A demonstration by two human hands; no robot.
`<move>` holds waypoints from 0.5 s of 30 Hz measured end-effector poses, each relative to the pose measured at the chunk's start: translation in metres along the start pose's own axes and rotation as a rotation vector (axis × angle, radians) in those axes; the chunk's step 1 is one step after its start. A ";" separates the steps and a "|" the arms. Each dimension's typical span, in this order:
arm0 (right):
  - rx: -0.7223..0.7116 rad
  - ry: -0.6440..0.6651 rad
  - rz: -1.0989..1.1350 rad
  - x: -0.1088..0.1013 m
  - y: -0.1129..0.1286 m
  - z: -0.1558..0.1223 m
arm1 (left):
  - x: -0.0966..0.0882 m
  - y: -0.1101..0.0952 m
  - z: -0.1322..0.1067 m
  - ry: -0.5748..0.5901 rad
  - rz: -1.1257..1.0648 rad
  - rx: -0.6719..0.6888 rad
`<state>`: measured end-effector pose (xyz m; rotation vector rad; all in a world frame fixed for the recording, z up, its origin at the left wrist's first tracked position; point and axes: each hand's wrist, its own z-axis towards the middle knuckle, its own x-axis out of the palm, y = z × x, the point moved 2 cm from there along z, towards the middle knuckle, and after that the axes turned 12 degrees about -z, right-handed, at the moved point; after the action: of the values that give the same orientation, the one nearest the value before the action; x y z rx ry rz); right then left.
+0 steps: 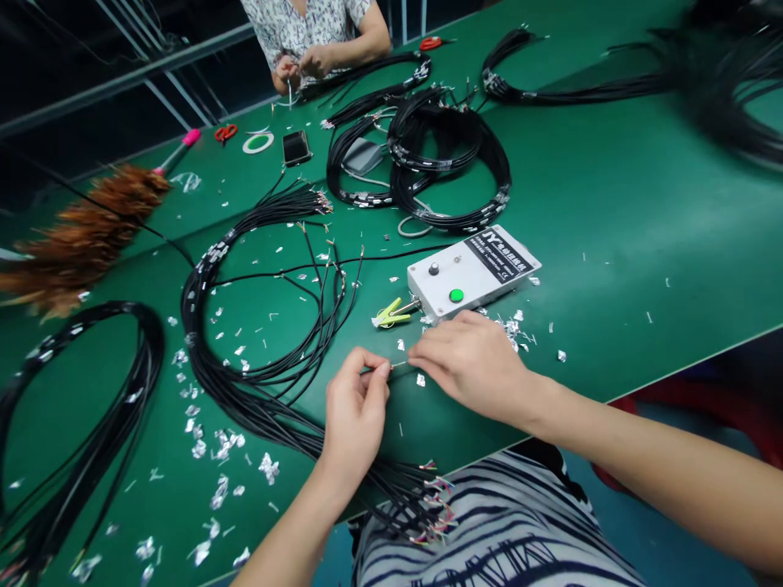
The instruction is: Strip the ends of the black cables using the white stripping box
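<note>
My left hand [360,399] pinches the end of a black cable between thumb and fingers. From that end a thin pale strand [399,364] runs across to my right hand [468,367], whose fingertips are closed on it. Just beyond my hands lies a white control box [474,273] with a black knob and a green button. A yellow-green clip [391,313] sits on the metal shaft at its left side. Under my left forearm passes a coiled bundle of black cables [245,408], its stripped, coloured wire ends [431,505] at the table's front edge.
More black cable coils [453,163] lie at the back, with another bundle [79,391] at left. Foil scraps [226,444] litter the green table [612,244]. A feather duster [91,232], red scissors [225,134], tape roll [258,143] and phone [297,147] lie towards a co-worker [315,41].
</note>
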<state>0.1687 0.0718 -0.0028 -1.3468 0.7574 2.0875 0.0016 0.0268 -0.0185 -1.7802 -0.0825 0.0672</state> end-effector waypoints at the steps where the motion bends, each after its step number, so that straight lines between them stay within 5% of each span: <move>1: 0.062 0.022 0.065 -0.002 -0.003 0.000 | -0.001 -0.002 0.000 -0.007 -0.030 -0.001; 5: 0.224 0.083 0.432 -0.003 0.000 0.002 | -0.001 -0.008 0.000 -0.010 -0.121 -0.012; 9: 0.258 -0.052 0.752 0.013 0.016 0.006 | -0.002 -0.006 0.000 0.024 -0.204 -0.064; 15: 0.229 -0.136 0.580 0.019 0.010 0.002 | -0.007 -0.003 0.002 0.024 -0.260 -0.070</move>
<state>0.1534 0.0689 -0.0177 -0.9183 1.4060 2.3915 -0.0054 0.0293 -0.0157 -1.8258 -0.3009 -0.1456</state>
